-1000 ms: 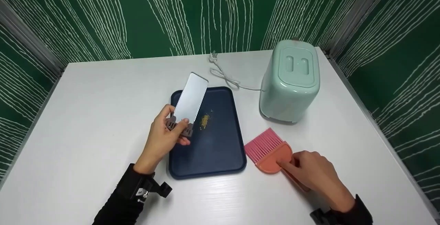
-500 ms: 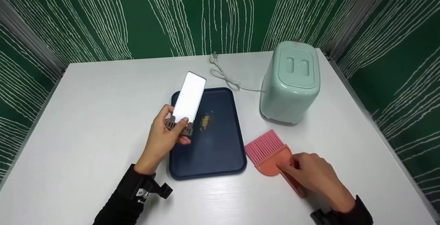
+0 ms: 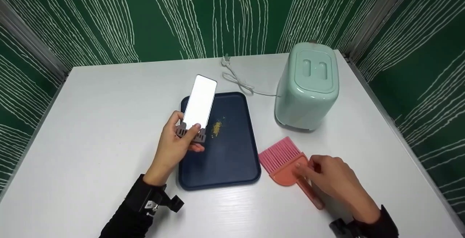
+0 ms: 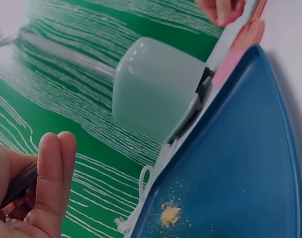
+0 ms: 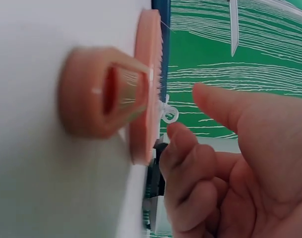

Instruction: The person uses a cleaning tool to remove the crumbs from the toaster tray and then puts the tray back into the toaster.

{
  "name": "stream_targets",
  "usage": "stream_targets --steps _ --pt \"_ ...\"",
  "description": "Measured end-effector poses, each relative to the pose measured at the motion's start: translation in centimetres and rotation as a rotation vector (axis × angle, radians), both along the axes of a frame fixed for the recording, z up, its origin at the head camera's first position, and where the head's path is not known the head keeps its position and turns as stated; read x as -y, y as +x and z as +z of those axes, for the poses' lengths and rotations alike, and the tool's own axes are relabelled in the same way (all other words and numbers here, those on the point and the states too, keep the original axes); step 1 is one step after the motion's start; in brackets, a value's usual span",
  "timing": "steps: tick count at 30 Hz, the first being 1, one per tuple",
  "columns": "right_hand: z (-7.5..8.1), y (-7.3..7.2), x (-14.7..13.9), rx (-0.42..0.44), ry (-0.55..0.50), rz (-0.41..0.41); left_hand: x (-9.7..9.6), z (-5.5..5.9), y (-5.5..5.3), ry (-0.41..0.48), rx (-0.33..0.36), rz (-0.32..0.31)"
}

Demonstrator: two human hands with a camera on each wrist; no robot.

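My left hand grips the dark slotted end of a flat, shiny metal crumb tray, thumb on top. The crumb tray slants over the left part of a navy serving tray. In the left wrist view only its dark edge shows between thumb and fingers. A small heap of yellowish crumbs lies on the serving tray. On the table at right lies an orange brush with pink bristles. My right hand hovers above it, thumb and fingers apart; the right wrist view shows a gap between hand and brush handle.
A mint-green toaster with a covered top stands at the back right of the white table. Its white cord and plug lie behind the serving tray. Green walls with white streaks enclose the table's back and sides.
The right hand has let go of the brush and lifted slightly off it; the brush handle has settled down onto the table. The left hand tilted the crumb tray a little, so it glares brighter.
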State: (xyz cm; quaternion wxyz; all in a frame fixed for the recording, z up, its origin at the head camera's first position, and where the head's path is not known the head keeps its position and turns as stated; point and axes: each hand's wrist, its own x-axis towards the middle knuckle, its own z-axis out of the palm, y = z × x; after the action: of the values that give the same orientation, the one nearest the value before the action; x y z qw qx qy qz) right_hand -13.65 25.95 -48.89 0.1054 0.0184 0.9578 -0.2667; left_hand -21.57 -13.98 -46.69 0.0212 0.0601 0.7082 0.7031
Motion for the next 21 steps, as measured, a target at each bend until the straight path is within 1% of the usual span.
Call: stream_targets --steps 4,10,13,17,19,21 --pt "0.5 -0.3 0.1 -0.039 -0.018 0.004 -0.4 0.1 0.2 0.028 0.014 -0.017" --pt "1.2 -0.8 0.5 -0.033 -0.082 -0.004 -1.4 0.0 0.6 0.054 0.020 -0.059" --pt "1.5 -0.9 0.8 -0.074 -0.106 -0.002 -1.9 -0.1 0.8 0.055 0.014 -0.076" --pt "1.7 -1.3 1.2 -0.139 -0.119 0.014 -2.4 -0.2 0.9 0.079 0.026 -0.094" --pt "1.8 -1.6 1.4 -0.150 -0.131 0.017 -2.7 -0.2 1.0 0.102 0.036 -0.110" --pt "2.0 -1.9 1.6 -0.140 -0.149 0.016 -2.9 -0.2 1.1 0.129 0.046 -0.128"
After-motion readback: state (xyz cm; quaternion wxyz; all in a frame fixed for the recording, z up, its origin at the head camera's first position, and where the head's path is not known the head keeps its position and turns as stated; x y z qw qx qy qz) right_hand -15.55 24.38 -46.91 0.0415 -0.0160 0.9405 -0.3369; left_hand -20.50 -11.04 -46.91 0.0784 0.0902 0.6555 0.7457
